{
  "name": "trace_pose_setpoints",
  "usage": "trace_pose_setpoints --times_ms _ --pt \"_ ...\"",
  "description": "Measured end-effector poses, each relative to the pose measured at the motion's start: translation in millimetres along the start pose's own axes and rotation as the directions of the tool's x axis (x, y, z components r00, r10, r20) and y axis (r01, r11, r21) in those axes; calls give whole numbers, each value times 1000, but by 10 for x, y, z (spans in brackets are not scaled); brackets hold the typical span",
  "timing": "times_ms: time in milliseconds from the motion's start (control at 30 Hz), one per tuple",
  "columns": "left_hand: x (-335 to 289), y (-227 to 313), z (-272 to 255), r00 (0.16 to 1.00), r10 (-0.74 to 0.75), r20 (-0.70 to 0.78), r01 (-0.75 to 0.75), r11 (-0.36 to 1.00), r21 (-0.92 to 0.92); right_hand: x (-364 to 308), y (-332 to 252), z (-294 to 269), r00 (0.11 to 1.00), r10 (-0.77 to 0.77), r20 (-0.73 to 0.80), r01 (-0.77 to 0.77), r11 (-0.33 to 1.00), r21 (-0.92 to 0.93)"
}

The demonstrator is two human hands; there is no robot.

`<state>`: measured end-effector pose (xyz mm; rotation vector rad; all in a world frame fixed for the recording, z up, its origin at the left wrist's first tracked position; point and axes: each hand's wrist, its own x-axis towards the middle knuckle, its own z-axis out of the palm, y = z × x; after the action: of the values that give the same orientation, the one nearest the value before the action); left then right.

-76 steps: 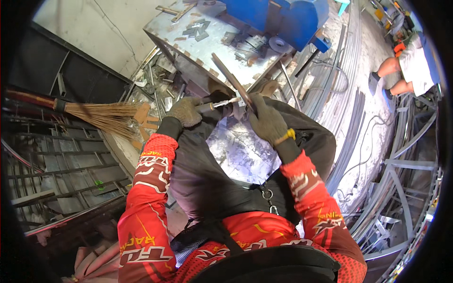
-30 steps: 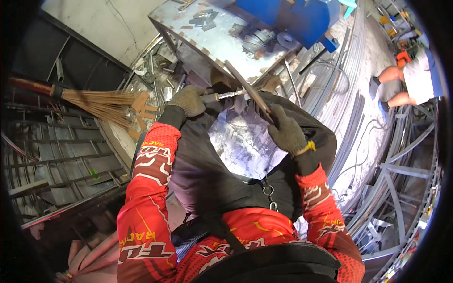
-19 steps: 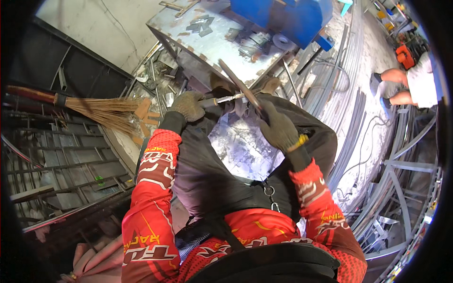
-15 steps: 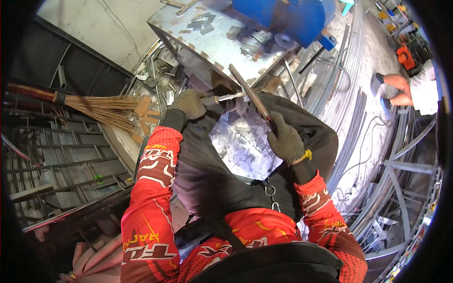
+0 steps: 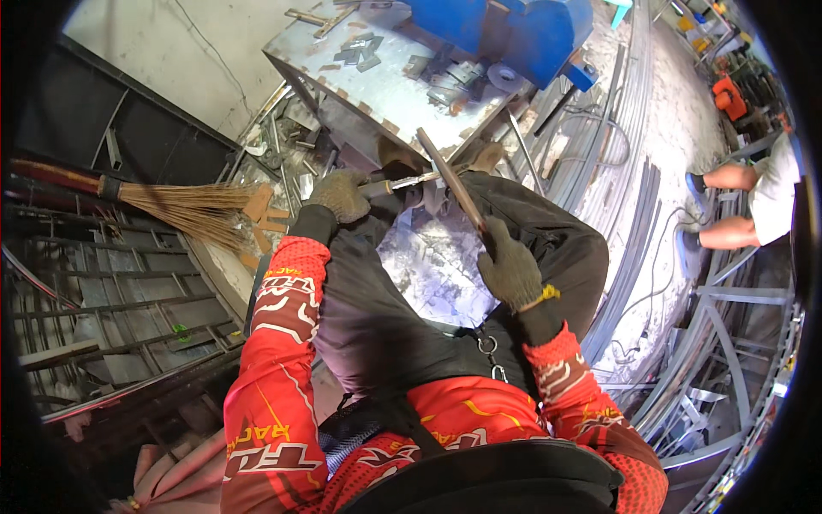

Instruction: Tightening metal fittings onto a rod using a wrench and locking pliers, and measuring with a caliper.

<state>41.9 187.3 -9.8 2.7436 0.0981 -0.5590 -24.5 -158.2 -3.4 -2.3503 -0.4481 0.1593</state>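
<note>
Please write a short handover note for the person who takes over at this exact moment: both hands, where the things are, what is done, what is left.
Left hand, gloved: shut on a slim metal tool, its tip against the bar.
Right hand, gloved: shut on the lower end of a long rusty metal bar, which slants up toward the metal workbench.
Nearby: blue vise on the bench, broom at left, another person at far right.
Done: bar and tool are in hand and in contact.
Left: cannot tell how far the work on the bar has come.

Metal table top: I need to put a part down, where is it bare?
The metal table is bare along its left half, between the near edge and the scrap pieces. Toward the blue vise it is crowded with offcuts.
</note>
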Motion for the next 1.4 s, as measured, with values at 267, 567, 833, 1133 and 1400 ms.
trace_pose_setpoints --times_ms 267,567,833,1133,1400 --pt "17 -82 154 992 62 -110 -74 991 -114 774 -12 171 1000 -3 -16 4 1000 28" --pt "-490 381 443 915 116 -387 -339 741 -579 112 367 184 935 89 -344 36 939 341" --pt "-465 981 1249 989 -150 -4 43 312 -949 183 328 115 910 -11 -414 134 953 270" --pt "-422 1382 1391 989 -115 91 94 19 -995 180 329 270 922 -64 -381 154 965 213" --pt "220 1360 1905 976 19 215 216 -75 -974 206 53 202 960 35 -278 46 959 280"
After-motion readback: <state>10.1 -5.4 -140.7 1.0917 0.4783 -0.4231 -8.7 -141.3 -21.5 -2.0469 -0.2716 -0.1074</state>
